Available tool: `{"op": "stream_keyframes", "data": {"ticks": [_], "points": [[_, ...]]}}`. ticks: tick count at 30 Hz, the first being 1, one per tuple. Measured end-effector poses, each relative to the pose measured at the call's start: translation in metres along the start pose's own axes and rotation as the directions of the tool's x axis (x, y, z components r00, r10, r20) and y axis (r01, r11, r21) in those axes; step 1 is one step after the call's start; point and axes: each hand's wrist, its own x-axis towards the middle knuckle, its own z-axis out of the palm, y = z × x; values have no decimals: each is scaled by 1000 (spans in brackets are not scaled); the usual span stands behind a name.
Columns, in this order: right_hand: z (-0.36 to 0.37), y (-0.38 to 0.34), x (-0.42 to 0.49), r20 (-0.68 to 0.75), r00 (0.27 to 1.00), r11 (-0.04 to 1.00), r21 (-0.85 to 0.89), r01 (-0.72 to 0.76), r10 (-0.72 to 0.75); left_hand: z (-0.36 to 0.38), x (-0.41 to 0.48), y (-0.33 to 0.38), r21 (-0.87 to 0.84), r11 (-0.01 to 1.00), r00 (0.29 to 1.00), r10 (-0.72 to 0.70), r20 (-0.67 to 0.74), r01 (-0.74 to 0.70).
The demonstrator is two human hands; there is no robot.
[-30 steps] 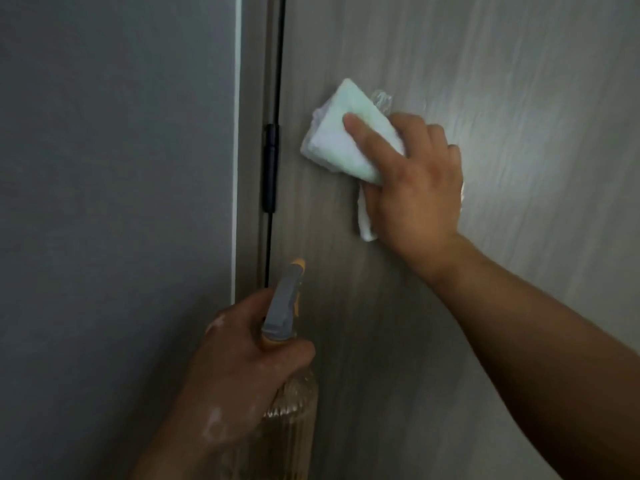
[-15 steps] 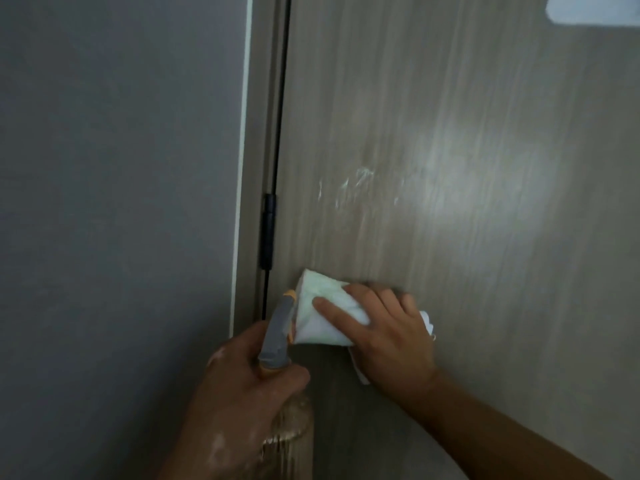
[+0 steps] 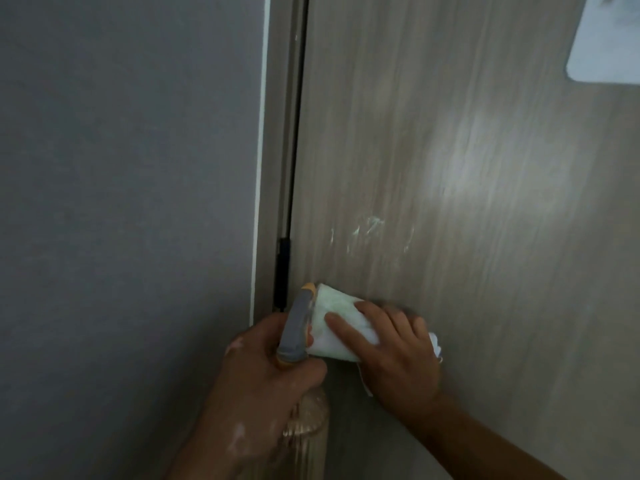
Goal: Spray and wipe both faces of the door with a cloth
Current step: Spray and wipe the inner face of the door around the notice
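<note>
From my end the door fills most of the head view, and I judge this face partly done. A broad sheen shows across its middle, but pale wet streaks sit above the hands near the hinge edge, not yet wiped off. The strip down that edge looks like the part in hand. Nothing here shows the other face, so I take it as left to do, along with any more spraying this side needs. A pale plate sits at the door's upper right corner. The grey wall and the door frame lie left of the hinge edge, with the dark hinge just above the hands.

My right hand lies with fingers nearly flat over the cloth, pressing it against the door low down by the hinge edge. The forefinger is stretched across the fold, and I cannot see the thumb. A tail of cloth hangs below the palm.

My left hand is wrapped round the neck of the spray bottle, held upright just beside the cloth, its nozzle tip close to or touching the fold.
</note>
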Motion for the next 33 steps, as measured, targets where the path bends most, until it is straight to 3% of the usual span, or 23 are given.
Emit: {"op": "stream_keyframes", "data": {"ticks": [6, 16, 19, 22, 26, 29, 33], "points": [[-17, 7, 31, -9, 1000, 1000, 25, -11, 11, -12, 6, 23, -19, 999, 998, 35, -52, -36], [-88, 75, 204, -231, 952, 980, 41, -197, 201, -17, 20, 49, -58, 998, 993, -21, -117, 14], [-78, 60, 183, -204, 964, 985, 45, -164, 170, -17, 22, 53, -18, 1000, 990, -3, -143, 0], [-56, 39, 116, -40, 999, 999, 47, -22, 24, -17, 20, 59, 32, 999, 993, -6, -120, 10], [-47, 41, 39, 173, 981, 994, 69, 82, -93, -13, 15, 68, 22, 1000, 999, -17, -40, 18], [-62, 66, 36, 127, 987, 995, 9, 95, -96, -6, 15, 76, 12, 999, 998, -39, -49, 40], [-89, 109, 52, -29, 999, 999, -45, -19, 18, 0, 17, 83, -5, 1000, 999, -16, -37, 16]]}}
